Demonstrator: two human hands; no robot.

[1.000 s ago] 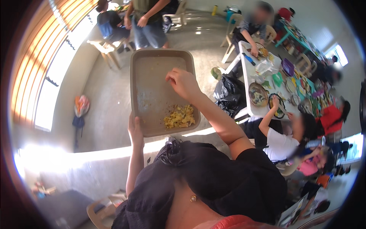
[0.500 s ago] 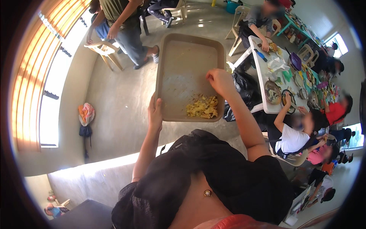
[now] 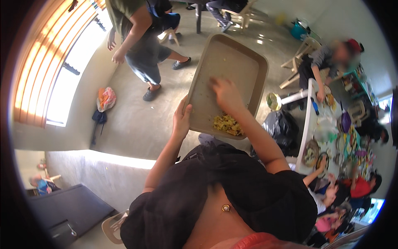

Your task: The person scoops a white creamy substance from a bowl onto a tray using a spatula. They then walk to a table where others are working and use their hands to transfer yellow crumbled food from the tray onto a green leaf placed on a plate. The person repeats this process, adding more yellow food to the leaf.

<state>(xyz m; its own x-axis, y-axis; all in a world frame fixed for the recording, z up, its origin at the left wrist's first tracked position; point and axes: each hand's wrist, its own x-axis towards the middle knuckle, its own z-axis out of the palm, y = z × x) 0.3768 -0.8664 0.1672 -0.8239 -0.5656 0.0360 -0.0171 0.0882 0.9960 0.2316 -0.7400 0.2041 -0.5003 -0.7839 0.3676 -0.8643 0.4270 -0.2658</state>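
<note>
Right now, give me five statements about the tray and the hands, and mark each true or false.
1. The left hand grips the tray by its edge. True.
2. The right hand hangs off the tray at the person's side. False: it is inside the tray, above the food.
3. The yellow food sits heaped at the tray's near end. True.
4. The tray is full to the brim. False: most of it is bare.
5. A black bag lies beside the white table. True.
</note>
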